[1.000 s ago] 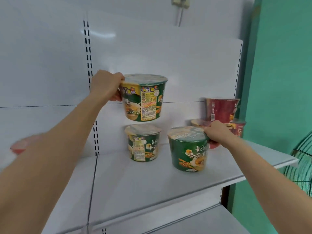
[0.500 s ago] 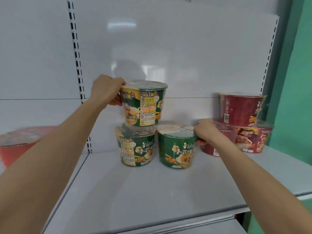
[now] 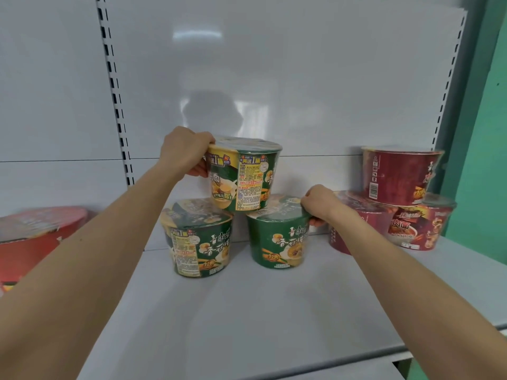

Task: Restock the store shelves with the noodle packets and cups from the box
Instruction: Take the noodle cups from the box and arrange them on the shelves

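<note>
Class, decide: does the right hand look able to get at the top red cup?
Probably yes: the top red cup stands close beside the right hand with nothing between, though that hand must first release the green cup it grips.

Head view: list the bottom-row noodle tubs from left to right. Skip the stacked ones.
red bowl → left green cup → right green cup → left red cup → right red cup

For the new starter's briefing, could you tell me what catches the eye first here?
The left hand holds the top green cup over two more on the shelf, the left green cup and the right green cup, whose rim the right hand grips. Three red cups are stacked at the right.
</note>
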A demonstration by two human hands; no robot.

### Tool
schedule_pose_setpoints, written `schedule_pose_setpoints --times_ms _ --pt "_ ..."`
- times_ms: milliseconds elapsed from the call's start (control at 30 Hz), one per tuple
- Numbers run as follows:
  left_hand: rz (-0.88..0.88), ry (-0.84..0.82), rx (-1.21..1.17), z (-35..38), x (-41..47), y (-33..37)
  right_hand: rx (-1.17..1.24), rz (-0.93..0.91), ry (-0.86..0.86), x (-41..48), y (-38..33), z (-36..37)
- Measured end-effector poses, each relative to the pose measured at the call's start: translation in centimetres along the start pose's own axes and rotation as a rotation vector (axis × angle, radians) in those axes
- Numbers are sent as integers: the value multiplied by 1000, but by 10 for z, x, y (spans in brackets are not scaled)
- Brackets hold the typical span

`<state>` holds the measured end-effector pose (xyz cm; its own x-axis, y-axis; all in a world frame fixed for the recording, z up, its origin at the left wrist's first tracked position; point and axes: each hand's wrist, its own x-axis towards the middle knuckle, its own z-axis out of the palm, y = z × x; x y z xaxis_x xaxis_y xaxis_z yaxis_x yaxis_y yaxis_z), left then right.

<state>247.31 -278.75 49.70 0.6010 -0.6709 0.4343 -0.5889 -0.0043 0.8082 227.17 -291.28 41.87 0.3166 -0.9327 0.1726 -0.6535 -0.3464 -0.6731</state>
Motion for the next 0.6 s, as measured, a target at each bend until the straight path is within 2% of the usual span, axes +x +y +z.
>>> schedule_pose_setpoints --times_ms 233,367,500,600 --pt "-20 -45 56 7 0 -5 14 -34 -10 12 -3 3" --pt "-60 -89 62 6 -2 -5 113 15 -20 17 -4 4" --pt "-66 -70 69 3 0 -4 227 75 -97 12 -5 9" --pt "-71 -68 79 3 -1 -3 196 42 -65 13 -5 15"
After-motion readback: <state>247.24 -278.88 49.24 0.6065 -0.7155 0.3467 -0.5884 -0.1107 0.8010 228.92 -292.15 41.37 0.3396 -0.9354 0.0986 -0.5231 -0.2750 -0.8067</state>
